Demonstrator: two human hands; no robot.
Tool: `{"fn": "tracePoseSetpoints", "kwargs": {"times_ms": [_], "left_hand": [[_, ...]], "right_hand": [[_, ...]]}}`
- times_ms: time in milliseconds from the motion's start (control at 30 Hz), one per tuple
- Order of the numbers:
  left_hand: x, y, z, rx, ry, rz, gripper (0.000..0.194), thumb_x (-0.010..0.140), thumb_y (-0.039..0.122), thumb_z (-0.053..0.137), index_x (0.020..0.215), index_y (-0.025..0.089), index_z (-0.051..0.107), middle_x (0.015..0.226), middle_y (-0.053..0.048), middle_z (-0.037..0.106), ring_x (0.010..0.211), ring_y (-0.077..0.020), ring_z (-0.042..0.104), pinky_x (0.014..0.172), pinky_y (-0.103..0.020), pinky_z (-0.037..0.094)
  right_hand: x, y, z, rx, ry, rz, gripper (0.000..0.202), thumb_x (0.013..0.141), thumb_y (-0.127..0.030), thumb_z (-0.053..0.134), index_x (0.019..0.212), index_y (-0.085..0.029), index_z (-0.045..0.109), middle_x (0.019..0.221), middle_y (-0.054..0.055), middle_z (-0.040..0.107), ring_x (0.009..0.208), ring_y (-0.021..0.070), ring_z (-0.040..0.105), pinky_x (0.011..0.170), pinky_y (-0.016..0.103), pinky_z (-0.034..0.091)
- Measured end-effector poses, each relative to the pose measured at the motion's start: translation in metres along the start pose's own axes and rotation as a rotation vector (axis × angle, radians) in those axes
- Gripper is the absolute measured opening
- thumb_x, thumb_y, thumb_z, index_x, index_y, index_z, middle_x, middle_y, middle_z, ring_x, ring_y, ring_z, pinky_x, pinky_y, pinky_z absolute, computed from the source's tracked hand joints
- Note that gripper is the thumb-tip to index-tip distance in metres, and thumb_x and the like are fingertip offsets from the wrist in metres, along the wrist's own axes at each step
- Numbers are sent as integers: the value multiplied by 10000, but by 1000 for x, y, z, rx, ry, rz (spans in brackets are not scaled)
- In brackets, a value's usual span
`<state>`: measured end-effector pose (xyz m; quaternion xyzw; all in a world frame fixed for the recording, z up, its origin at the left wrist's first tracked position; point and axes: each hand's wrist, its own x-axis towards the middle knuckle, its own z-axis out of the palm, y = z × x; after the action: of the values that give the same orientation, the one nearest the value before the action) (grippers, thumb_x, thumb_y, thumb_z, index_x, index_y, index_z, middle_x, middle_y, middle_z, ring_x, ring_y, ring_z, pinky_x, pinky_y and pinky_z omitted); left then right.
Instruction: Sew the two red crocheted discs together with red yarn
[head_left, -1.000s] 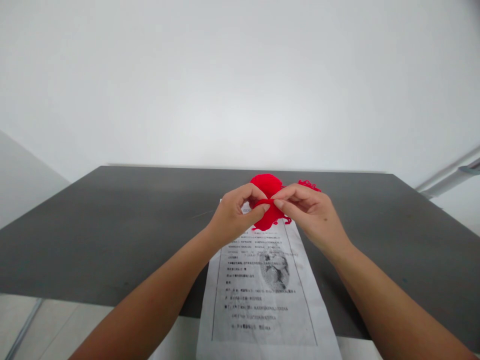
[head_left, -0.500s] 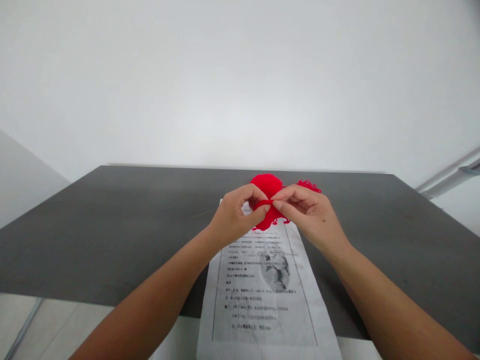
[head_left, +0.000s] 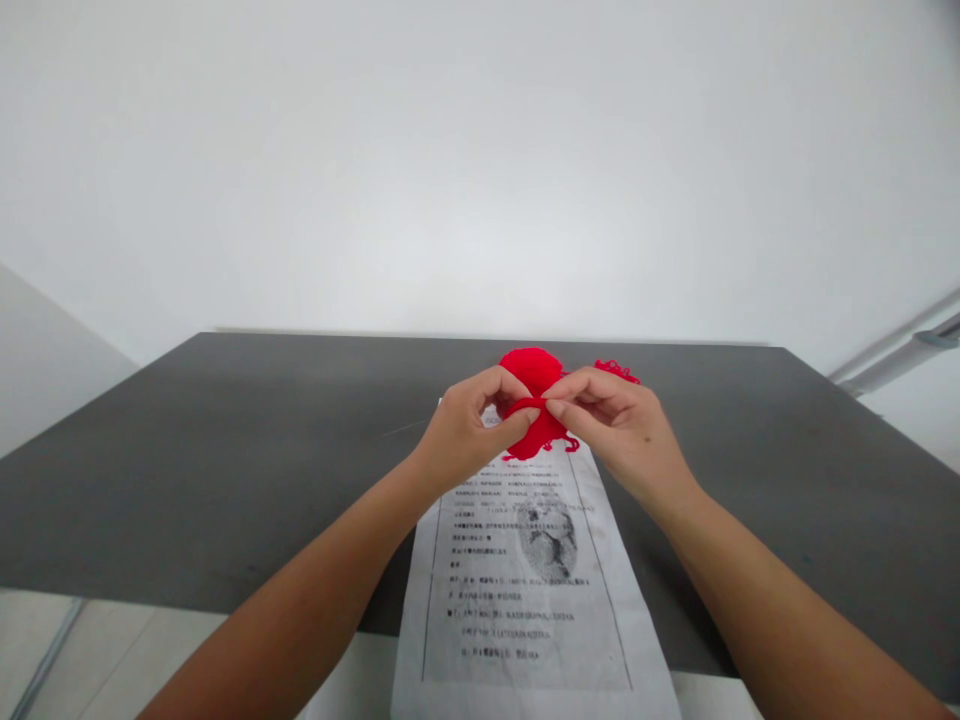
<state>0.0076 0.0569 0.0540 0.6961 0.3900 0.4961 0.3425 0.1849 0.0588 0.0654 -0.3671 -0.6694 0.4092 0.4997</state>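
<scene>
A small red crocheted yarn piece (head_left: 534, 437) is pinched between my two hands above the top of a printed sheet (head_left: 525, 620). My left hand (head_left: 480, 420) grips its left edge between thumb and fingers. Close beside it, the thumb and fingers of my right hand (head_left: 611, 410) pinch the same edge from the right, the fingertips of both hands almost meeting. Behind them sits a ball of red yarn (head_left: 532, 368), its lower part hidden by the fingers. Loose curls of yarn hang at the piece's lower right.
A tangle of red yarn (head_left: 616, 370) lies behind my right hand. The dark grey table (head_left: 300, 420) meets a white wall (head_left: 450, 170) at its back edge. A thin, needle-like line (head_left: 403, 429) lies left of the sheet. The sheet overhangs the table's front edge.
Both hands keep their pinch on the red piece and hardly move. The whole view has shifted by only a few pixels.
</scene>
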Motion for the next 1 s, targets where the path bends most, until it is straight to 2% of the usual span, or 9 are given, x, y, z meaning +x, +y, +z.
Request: {"fn": "tracePoseSetpoints", "kwargs": {"times_ms": [267, 600, 833, 1000], "left_hand": [[1, 4, -3, -208, -48, -19, 123, 785, 253, 698, 756, 165, 617, 739, -3, 609, 680, -115, 544, 635, -249, 450], [2, 0, -5, -101, -47, 55, 113, 801, 241, 685, 738, 167, 629, 725, -7, 628, 692, -126, 560, 667, -261, 458], [2, 2, -4, -24, -38, 49, 68, 783, 213, 662, 737, 172, 635, 723, -13, 645, 685, -132, 553, 666, -270, 453], [3, 2, -3, -50, -23, 25, 95, 787, 245, 684, 750, 171, 637, 739, -13, 646, 702, -131, 556, 671, -269, 453]], "right_hand": [[0, 1, 0, 93, -11, 23, 68, 756, -248, 702, 741, -185, 683, 663, 5, 665, 593, 126, 586, 580, 255, 468], [0, -2, -1, 22, -41, 21, 73, 769, -253, 698, 758, -180, 694, 697, 17, 678, 626, 143, 620, 608, 269, 505], [-1, -3, -1, 1, -37, -2, 82, 774, -248, 690, 730, -181, 679, 687, 17, 667, 624, 137, 609, 594, 259, 500], [0, 0, -1, -2, -2, -6, 93, 769, -244, 682, 706, -177, 668, 642, 8, 647, 578, 125, 573, 566, 253, 472]]}}
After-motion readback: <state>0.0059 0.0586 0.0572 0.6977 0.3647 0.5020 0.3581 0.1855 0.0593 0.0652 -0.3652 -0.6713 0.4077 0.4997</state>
